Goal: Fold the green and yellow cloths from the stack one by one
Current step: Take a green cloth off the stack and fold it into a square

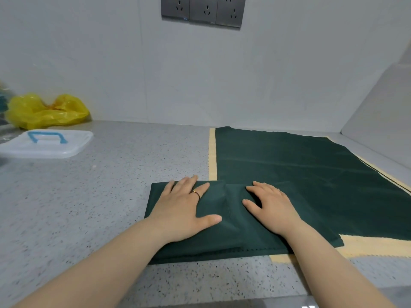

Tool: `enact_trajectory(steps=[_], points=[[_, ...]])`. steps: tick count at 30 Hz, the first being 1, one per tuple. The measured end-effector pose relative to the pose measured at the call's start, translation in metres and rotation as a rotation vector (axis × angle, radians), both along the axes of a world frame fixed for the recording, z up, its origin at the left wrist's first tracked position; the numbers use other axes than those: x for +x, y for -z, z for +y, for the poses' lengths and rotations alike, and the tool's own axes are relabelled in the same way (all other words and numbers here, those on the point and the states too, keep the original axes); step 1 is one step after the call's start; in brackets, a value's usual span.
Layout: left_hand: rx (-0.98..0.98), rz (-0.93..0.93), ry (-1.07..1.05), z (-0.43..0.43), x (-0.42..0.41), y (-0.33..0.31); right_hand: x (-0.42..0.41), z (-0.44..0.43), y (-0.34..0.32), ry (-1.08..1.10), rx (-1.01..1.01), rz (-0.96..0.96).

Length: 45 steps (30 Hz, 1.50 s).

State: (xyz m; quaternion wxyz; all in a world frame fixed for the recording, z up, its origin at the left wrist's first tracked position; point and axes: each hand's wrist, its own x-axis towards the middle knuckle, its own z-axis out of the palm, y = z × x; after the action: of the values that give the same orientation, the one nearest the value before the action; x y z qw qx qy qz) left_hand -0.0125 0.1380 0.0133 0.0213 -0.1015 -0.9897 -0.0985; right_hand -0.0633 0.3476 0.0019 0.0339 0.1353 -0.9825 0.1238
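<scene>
Left hand [182, 210] and right hand [270, 207] (grip wide, seemingly flat) press the folded green cloth [222, 237].

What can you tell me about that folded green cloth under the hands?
The folded cloth is dark green, smooth thin fabric, in layers, with a ridge down its middle. It lies flat on the speckled counter, its right part overlapping the stack. The left hand and right hand press on it, palms down.
</scene>
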Motion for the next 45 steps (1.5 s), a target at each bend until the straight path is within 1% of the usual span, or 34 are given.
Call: enact_trajectory(steps=[5, 9, 11, 14, 17, 20, 24, 27, 29, 31, 33, 35, 37, 39, 41, 43, 45], points=[[-0.057, -0.136, -0.016, 0.000, -0.001, 0.016, 0.000, 0.000, 0.001, -0.003, 0.005, 0.000], [-0.098, -0.148, -0.013, -0.001, -0.004, 0.020, -0.004, 0.003, -0.001, 0.002, -0.043, -0.033], [-0.107, -0.149, -0.011, -0.001, -0.004, 0.020, -0.009, 0.011, -0.006, 0.046, -0.006, -0.040], [-0.113, -0.143, -0.004, -0.001, -0.004, 0.021, -0.020, 0.032, -0.015, 0.171, 0.089, -0.053], [-0.102, -0.140, -0.004, -0.002, -0.004, 0.021, -0.030, 0.054, -0.024, 0.280, 0.095, -0.073], [-0.091, -0.138, -0.001, -0.003, -0.004, 0.020, -0.036, 0.062, -0.025, 0.310, 0.008, -0.098], [-0.089, -0.133, 0.005, -0.005, -0.002, 0.018, -0.038, 0.062, -0.018, 0.326, -0.119, -0.067], [-0.083, -0.133, 0.025, -0.005, -0.001, 0.018, -0.038, 0.062, -0.022, 0.292, -0.243, -0.056], [-0.074, -0.117, 0.084, -0.005, -0.001, 0.016, -0.039, 0.062, -0.030, 0.243, -0.364, -0.059], [-0.043, -0.088, 0.192, -0.003, -0.004, 0.012, -0.039, 0.062, -0.043, 0.209, -0.477, -0.071], [-0.004, -0.095, 0.286, 0.000, -0.006, 0.010, -0.039, 0.060, -0.054, 0.173, -0.486, -0.090], [0.014, -0.133, 0.338, 0.005, -0.007, 0.010, -0.040, 0.057, -0.065, 0.139, -0.438, -0.097], [-0.045, -0.158, 0.363, 0.007, -0.006, 0.014, -0.039, 0.052, -0.078, 0.112, -0.422, -0.119], [-0.098, -0.164, 0.369, 0.008, -0.006, 0.016, -0.037, 0.045, -0.091, 0.089, -0.477, -0.171], [-0.096, -0.162, 0.370, 0.008, -0.007, 0.017, -0.034, 0.035, -0.105, 0.059, -0.583, -0.257], [-0.082, -0.152, 0.373, 0.007, -0.008, 0.017, -0.031, 0.020, -0.120, -0.003, -0.679, -0.399], [-0.063, -0.156, 0.373, 0.007, -0.009, 0.016, -0.027, 0.002, -0.133, -0.093, -0.711, -0.547]])
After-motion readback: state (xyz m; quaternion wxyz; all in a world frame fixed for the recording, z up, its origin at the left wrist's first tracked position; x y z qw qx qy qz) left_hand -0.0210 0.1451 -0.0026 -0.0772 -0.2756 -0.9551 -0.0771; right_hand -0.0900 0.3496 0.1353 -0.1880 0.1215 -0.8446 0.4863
